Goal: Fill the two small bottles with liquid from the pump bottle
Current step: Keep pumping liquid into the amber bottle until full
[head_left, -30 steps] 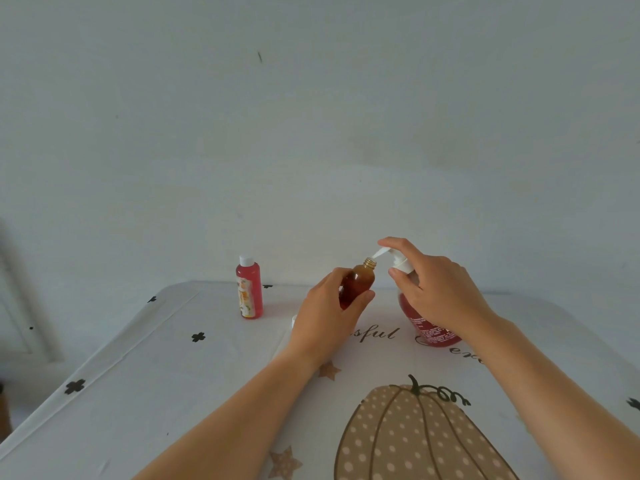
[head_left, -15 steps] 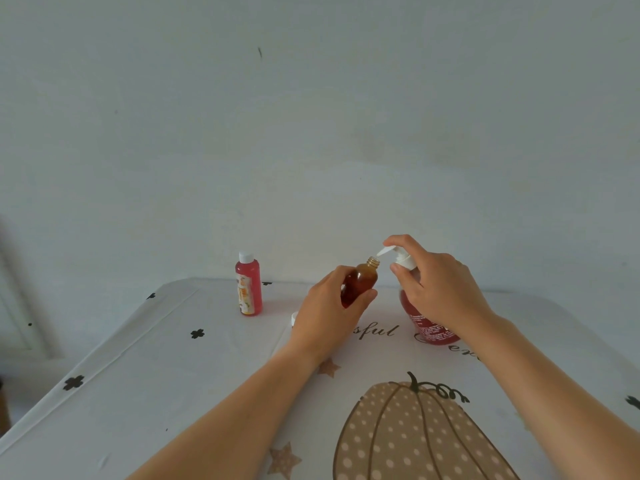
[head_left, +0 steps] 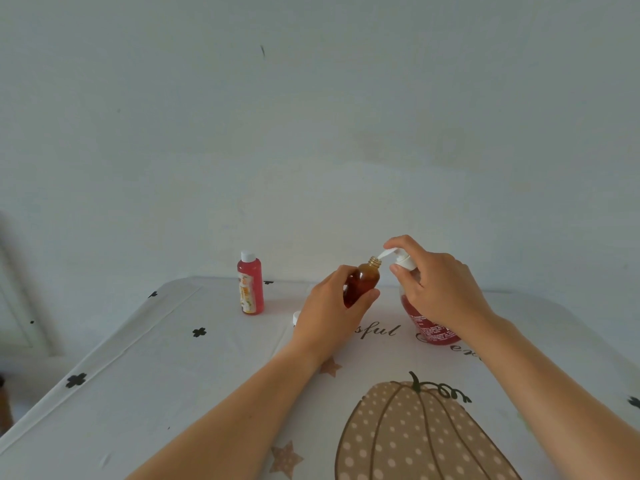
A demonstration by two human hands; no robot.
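Small red plastic bottle (head_left: 250, 287): white screw cap on, printed label facing the camera. Stands upright far left on the bench (head_left: 138, 393), near the back edge, well apart from both hands.
Small white round cap (head_left: 296, 318): lies on the bench, mostly hidden behind the left wrist. Only a sliver shows.
Left hand (head_left: 332, 306): fingers and thumb curled round the lower body of the small amber bottle, holding it off the bench.
Small amber bottle (head_left: 362, 284): see-through, round-shouldered, threaded neck uncapped. Tilted, with the neck up and to the right. The mouth sits right at the spout tip of the pump head. Contents look dark red-brown; the fill level is not readable.
White pump head (head_left: 398, 258): spout points left toward the amber bottle's mouth.
Clear pump bottle with red liquid (head_left: 429, 327): stands on the bench just right of the amber bottle, its upper body hidden by the right hand.
Right hand (head_left: 436, 289): index finger laid over the top of the pump head, thumb tucked against its collar, other fingers curled.
Bench cover: white cloth with black crosses, script lettering, and a tan dotted pumpkin print (head_left: 422, 434) near the camera.
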